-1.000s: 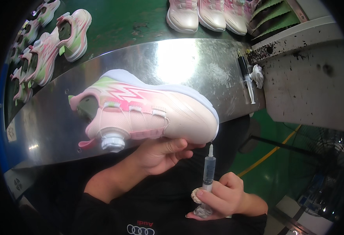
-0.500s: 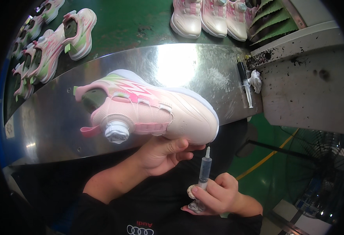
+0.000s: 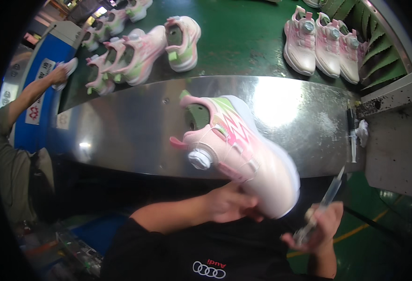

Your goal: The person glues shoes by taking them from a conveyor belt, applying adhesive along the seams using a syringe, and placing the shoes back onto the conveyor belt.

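My left hand (image 3: 229, 202) is closed on the underside of a pink and white sneaker (image 3: 243, 150) near its toe, holding it tilted above the steel plate's front edge. The shoe has green trim, a dark insole and a white dial on its tongue. In my right hand (image 3: 321, 225), to the right of the toe, is a clear syringe (image 3: 331, 189), its thin tip pointing up and away. A crumpled whitish wad (image 3: 304, 234) is also held in that hand, somewhat blurred. The syringe tip stands apart from the shoe.
A polished steel plate (image 3: 135, 136) lies before me on a green table. Several matching sneakers (image 3: 140, 54) stand at the far left, others (image 3: 302, 42) at the far right. Another syringe (image 3: 352, 133) and a white wad (image 3: 363, 132) lie right. A co-worker's hand (image 3: 60, 75) reaches in from the left.
The view has swung left, bringing a co-worker's arm into sight. The sneaker is turned with its toe lower and nearer me; the syringe has moved away from the toe, rightward.
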### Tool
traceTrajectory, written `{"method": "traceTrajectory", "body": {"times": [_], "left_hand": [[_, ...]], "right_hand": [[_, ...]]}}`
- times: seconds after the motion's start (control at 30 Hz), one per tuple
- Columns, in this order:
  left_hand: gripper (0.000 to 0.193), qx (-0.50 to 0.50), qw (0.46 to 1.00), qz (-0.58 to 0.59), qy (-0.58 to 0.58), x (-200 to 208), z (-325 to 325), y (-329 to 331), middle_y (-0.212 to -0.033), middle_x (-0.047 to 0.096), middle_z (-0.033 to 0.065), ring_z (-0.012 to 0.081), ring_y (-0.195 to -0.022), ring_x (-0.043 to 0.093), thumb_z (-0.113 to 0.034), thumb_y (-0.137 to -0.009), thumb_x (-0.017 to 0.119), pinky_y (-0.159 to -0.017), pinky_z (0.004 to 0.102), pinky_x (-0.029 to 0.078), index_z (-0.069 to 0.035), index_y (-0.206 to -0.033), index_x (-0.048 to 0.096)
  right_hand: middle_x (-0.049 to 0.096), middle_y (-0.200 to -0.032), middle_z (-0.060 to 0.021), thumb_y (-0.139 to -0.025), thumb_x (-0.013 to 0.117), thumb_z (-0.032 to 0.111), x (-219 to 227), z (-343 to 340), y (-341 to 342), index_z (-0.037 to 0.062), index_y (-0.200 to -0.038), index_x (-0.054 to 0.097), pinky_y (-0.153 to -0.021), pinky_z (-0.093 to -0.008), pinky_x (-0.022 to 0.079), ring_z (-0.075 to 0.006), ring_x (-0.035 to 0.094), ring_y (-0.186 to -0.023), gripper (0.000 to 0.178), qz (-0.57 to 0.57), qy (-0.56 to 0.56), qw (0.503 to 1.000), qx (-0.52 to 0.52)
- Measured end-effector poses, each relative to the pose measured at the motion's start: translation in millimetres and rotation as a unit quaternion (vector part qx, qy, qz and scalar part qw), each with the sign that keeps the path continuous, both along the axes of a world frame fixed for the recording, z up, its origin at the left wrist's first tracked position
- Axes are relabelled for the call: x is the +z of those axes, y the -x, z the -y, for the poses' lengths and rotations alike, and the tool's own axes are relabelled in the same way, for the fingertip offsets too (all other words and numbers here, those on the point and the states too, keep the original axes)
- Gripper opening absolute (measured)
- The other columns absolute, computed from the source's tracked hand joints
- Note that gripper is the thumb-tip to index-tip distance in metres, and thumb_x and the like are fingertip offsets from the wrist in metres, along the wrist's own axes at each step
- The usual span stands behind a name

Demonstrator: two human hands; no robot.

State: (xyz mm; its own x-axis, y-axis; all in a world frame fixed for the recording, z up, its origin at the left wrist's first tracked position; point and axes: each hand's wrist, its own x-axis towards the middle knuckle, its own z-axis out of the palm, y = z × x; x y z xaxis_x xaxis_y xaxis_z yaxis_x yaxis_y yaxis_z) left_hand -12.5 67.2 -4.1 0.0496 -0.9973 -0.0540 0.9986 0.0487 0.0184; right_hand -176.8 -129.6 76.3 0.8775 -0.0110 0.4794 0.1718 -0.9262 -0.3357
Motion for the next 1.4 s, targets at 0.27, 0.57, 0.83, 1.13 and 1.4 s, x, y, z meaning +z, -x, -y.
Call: {"method": "traceTrajectory", "body": {"times": [0.27, 0.57, 0.83, 1.13, 1.4], "left_hand": [[0.089, 0.069, 0.929, 0.224, -0.286, 47, -63, -31, -0.128, 0.048, 0.0157, 0.0253, -0.117, 0.05, -0.008, -0.061, 0.075, -0.101, 0.038, 0.038, 0.004, -0.135, 0.028], [0.043, 0.138, 0.905, 0.345, -0.209, 27, 93, -158, -0.118, 0.052, 0.0206, 0.0295, -0.106, 0.056, -0.011, -0.088, 0.055, -0.091, 0.0344, 0.047, 0.004, -0.125, 0.039], [0.042, 0.339, 0.684, 0.58, -0.284, 32, -8, -209, -0.095, 0.055, 0.0135, 0.0255, -0.089, 0.06, -0.005, -0.082, 0.055, -0.078, 0.0336, 0.051, 0.0, -0.12, 0.036], [0.08, 0.307, 0.358, 0.765, -0.439, 4, 10, -296, -0.126, 0.045, 0.0155, 0.0216, -0.113, 0.047, -0.02, -0.076, 0.072, -0.092, 0.0318, 0.04, -0.002, -0.138, 0.024], [0.065, 0.307, 0.58, 0.601, -0.457, 23, -23, -293, -0.114, 0.055, 0.0102, 0.0179, -0.104, 0.054, -0.009, -0.079, 0.064, -0.088, 0.0301, 0.045, -0.003, -0.136, 0.034]], "right_hand": [[0.053, -0.096, -0.0109, -0.06, 0.081, 0.038, -58, 48, -71, 0.0018, -0.11, 0.049, -0.071, -0.0346, 0.039, -0.0267, 0.044, -0.081, 0.07, 0.015, -0.093, 0.992, -0.08], [0.051, -0.098, -0.0124, -0.059, 0.083, 0.031, -75, 47, -84, -0.0003, -0.11, 0.05, -0.073, -0.0335, 0.041, -0.0254, 0.044, -0.084, 0.068, 0.03, -0.161, 0.978, -0.128], [0.058, -0.092, -0.0068, -0.055, 0.083, 0.035, -66, 52, -91, 0.0042, -0.107, 0.054, -0.071, -0.0325, 0.04, -0.024, 0.045, -0.078, 0.067, 0.035, -0.135, 0.983, -0.119], [0.058, -0.088, -0.0055, -0.055, 0.081, 0.035, -67, 50, -90, 0.006, -0.105, 0.054, -0.068, -0.0331, 0.04, -0.0236, 0.046, -0.074, 0.065, 0.061, -0.1, 0.985, -0.124], [0.058, -0.086, -0.0058, -0.057, 0.079, 0.038, -68, 52, -86, 0.0067, -0.106, 0.055, -0.067, -0.0332, 0.042, -0.0241, 0.045, -0.073, 0.063, 0.063, -0.084, 0.985, -0.137]]}}
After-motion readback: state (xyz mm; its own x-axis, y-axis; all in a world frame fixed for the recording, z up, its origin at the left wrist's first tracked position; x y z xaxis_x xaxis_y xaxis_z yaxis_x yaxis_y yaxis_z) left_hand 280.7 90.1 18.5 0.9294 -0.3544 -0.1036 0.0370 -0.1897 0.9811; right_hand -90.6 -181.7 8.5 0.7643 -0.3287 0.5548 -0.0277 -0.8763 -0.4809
